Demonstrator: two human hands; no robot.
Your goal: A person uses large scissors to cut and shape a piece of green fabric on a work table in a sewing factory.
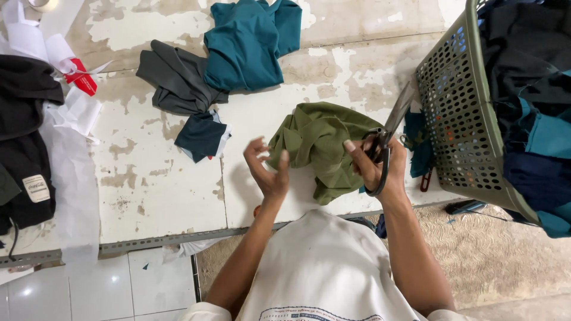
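At frame centre, our right hand (373,163) grips scissors (388,135); left hand (267,169), fingers spread, should steady the olive cloth (318,145).

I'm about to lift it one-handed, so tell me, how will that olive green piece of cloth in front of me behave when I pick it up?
Probably floppy: the olive green cloth lies crumpled in soft folds on the table, so it would likely droop and unfold. It looks light for its bulk, being thin fabric. It should not roll or slide far if pushed, more likely bunching up against the left hand.
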